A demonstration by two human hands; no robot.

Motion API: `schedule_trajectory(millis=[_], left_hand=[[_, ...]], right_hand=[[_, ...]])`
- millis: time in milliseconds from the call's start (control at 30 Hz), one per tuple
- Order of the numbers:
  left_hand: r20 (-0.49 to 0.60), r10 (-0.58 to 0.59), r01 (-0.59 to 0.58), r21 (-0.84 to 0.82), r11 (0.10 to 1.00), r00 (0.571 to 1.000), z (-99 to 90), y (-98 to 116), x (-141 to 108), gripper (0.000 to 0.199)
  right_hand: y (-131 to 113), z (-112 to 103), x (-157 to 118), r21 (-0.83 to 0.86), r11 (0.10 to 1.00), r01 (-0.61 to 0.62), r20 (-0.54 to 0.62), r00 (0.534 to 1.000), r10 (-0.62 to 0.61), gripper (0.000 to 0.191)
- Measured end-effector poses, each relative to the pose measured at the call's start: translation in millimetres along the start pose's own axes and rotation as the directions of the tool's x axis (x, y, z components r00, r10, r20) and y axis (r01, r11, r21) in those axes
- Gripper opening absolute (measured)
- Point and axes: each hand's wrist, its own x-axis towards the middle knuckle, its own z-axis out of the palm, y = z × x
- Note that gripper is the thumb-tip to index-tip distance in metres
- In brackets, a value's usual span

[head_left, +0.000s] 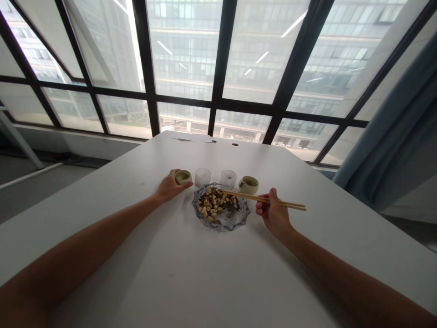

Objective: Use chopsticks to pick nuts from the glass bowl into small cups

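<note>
My left hand is closed around a small green ceramic cup at the left end of a row of cups. My right hand grips a pair of wooden chopsticks. Their tips are over the far side of a scalloped glass dish, among mixed nuts and striped seeds. Whether the tips pinch a piece is too small to tell. Behind the dish stand a white translucent cup, a second white cup with something dark inside, and a green cup with dark writing.
All this stands on a white table. Papers and two small dark round spots lie at its far edge. Beyond are large black-framed windows. A blue curtain hangs at the right.
</note>
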Motion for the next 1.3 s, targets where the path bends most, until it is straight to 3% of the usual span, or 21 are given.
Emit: schedule_trajectory(millis=[167, 267, 333, 400, 467, 533, 600, 800, 1100, 1200, 1300], left_hand=[[-0.006, 0.028, -0.028, -0.023, 0.999, 1.000, 1.0, 1, -2, 0.078], [-0.018, 0.069, -0.070, -0.028, 0.997, 0.997, 1.7, 3, -3, 0.076], [-0.026, 0.106, -0.106, -0.021, 0.994, 0.994, 2.3, 4, -5, 0.074], [-0.034, 0.147, -0.147, -0.007, 0.989, 0.989, 3.1, 4, -6, 0.073], [-0.039, 0.185, -0.185, 0.007, 0.983, 0.982, 3.9, 3, -6, 0.073], [-0.040, 0.217, -0.216, 0.022, 0.976, 0.975, 4.5, 3, -6, 0.072], [-0.041, 0.248, -0.246, 0.051, 0.968, 0.968, 4.6, 2, -7, 0.071], [-0.027, 0.375, -0.368, 0.139, 0.920, 0.927, 5.0, 2, -9, 0.067], [-0.009, 0.379, -0.372, 0.171, 0.912, 0.925, 4.6, 2, -10, 0.067], [-0.005, 0.372, -0.365, 0.182, 0.913, 0.928, 5.1, 1, -10, 0.069], [-0.008, 0.374, -0.366, 0.186, 0.912, 0.928, 5.3, 0, -10, 0.070]], right_hand=[[-3, 0, -8, 0.033, 0.999, -0.001, -0.029, 1.000, 0.002, 0.059], [-4, 0, -16, -0.027, 0.992, 0.120, -0.003, 0.993, -0.120, 0.055], [-4, -1, -24, -0.121, 0.957, 0.264, 0.082, 0.963, -0.256, 0.049], [-3, -3, -32, -0.201, 0.877, 0.436, 0.222, 0.892, -0.393, 0.042], [-3, -4, -39, -0.217, 0.774, 0.594, 0.362, 0.786, -0.501, 0.036], [-3, -4, -42, -0.201, 0.692, 0.693, 0.457, 0.691, -0.559, 0.034], [-5, -2, -43, -0.188, 0.655, 0.732, 0.489, 0.648, -0.584, 0.032], [-1, 1, -40, -0.164, 0.663, 0.731, 0.492, 0.643, -0.588, 0.029], [3, -3, -44, -0.176, 0.681, 0.711, 0.514, 0.657, -0.552, 0.030], [2, -1, -44, -0.172, 0.705, 0.688, 0.487, 0.681, -0.546, 0.032], [3, 2, -43, -0.169, 0.764, 0.623, 0.434, 0.743, -0.510, 0.035]])
